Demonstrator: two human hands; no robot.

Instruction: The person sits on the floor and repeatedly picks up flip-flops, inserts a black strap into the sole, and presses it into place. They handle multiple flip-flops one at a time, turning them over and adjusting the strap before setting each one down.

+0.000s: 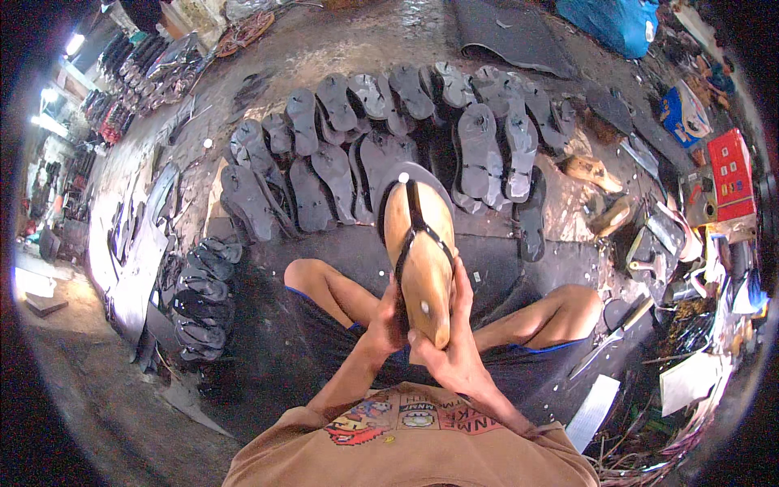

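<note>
A wooden shoe last (420, 260) is held upright in front of me, a dark sandal sole (422, 177) behind it and a black thong strap (417, 223) stretched over its top. My right hand (454, 337) grips the last from below and along its right side. My left hand (388, 315) presses on its lower left edge and the strap end there. I sit cross-legged, both knees showing under the hands.
Several grey soles (381, 138) lie in rows on the floor ahead, with a stack of black ones (201, 296) at left. Two more wooden lasts (596, 174), a red box (730, 174), a knife (608, 341) and scraps crowd the right. A blue bag (613, 24) is far right.
</note>
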